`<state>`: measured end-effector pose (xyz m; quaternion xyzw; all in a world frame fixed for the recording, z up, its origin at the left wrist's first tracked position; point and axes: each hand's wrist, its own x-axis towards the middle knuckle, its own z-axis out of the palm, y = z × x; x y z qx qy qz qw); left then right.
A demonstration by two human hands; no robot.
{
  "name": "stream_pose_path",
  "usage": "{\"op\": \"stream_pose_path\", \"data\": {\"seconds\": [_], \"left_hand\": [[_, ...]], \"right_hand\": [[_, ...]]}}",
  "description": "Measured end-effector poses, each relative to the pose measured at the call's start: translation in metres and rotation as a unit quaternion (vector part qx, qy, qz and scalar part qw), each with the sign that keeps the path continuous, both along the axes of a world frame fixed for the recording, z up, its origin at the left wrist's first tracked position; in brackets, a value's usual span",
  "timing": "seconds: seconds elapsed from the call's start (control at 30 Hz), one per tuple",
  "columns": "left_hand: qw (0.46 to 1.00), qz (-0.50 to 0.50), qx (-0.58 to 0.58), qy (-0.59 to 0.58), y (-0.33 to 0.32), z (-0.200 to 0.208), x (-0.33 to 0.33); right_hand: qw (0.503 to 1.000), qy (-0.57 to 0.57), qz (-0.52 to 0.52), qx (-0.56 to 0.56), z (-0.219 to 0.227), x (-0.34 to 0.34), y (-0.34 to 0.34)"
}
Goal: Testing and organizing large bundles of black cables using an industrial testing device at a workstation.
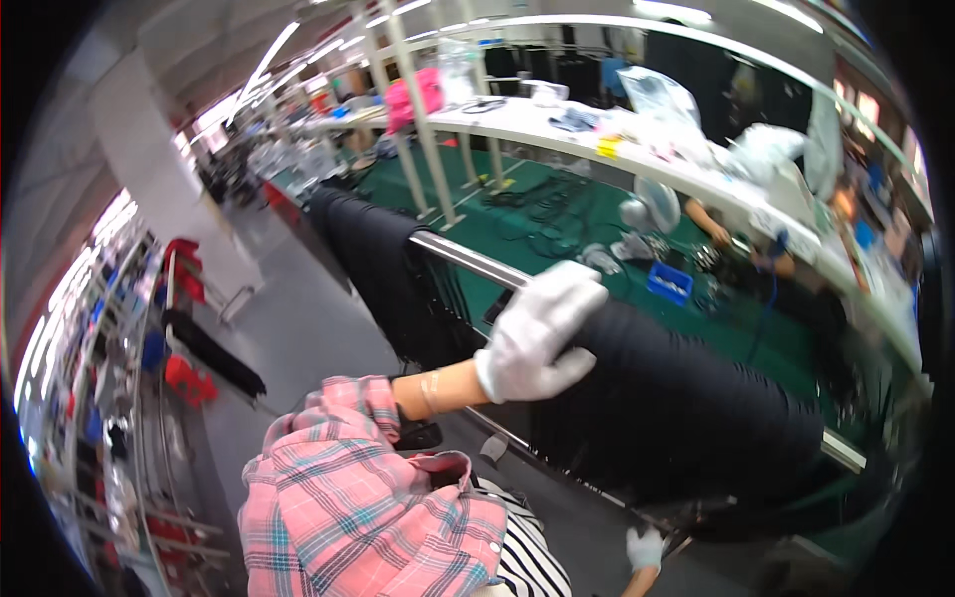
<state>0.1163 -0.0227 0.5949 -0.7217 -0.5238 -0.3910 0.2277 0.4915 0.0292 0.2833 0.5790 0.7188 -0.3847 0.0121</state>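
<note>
Just behind your rack of black garments (686, 398) lies a green table (507, 234), with loose dark cables (542, 204), a round fan (657, 204) and a blue plastic bin (665, 291); a co-worker's hand (714, 235) works at its far right. White posts (418, 139) rise from it beside a long white shelf (477, 121) that carries clear plastic bags (665, 97) and a bright pink bundle (413, 97). On your left, a pale square pillar (154, 149) stands on the smooth grey floor (288, 289). The garments are soft, matte and packed into thin folds, hung on a straight, shiny metal rail (473, 261) right in front of you. Its long axis slants from upper left to lower right. Your left hand (537, 338), in a white knit glove, is spread over the rail, thumb apart, its grip open and fingertips pointing up and right. Your gloved right hand (645, 548) is low, near the rack's lower bar (597, 490); you cannot tell whether its grip is closed.
</note>
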Motion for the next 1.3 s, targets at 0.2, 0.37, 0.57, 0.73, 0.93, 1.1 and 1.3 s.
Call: {"op": "stream_pose_path", "data": {"seconds": [0.2, 0.37, 0.57, 0.73, 0.93, 1.1, 1.3], "left_hand": [[0.895, 0.425, -0.007, -0.136, -0.065, -0.066, -0.148], [0.814, 0.539, -0.021, -0.215, -0.077, -0.111, -0.220], [0.810, 0.477, 0.133, -0.313, -0.061, -0.128, -0.270], [0.818, 0.317, 0.103, -0.469, -0.069, -0.143, -0.296], [0.820, 0.216, -0.012, -0.530, -0.077, -0.151, -0.302], [0.864, 0.234, -0.028, -0.444, -0.100, -0.097, -0.307], [0.889, 0.178, 0.019, -0.422, -0.119, -0.032, -0.338]], "right_hand": [[0.927, 0.203, 0.245, 0.197, 0.200, -0.070, -0.024], [0.841, 0.221, 0.426, 0.250, 0.341, -0.148, -0.027], [0.792, 0.145, 0.501, 0.316, 0.441, -0.262, -0.024], [0.721, 0.055, 0.537, 0.434, 0.450, -0.406, 0.017], [0.633, 0.097, 0.690, 0.337, 0.383, -0.564, 0.067], [0.605, 0.155, 0.757, 0.194, 0.313, -0.629, 0.082], [0.714, 0.329, 0.611, -0.092, 0.260, -0.680, 0.063]]}}
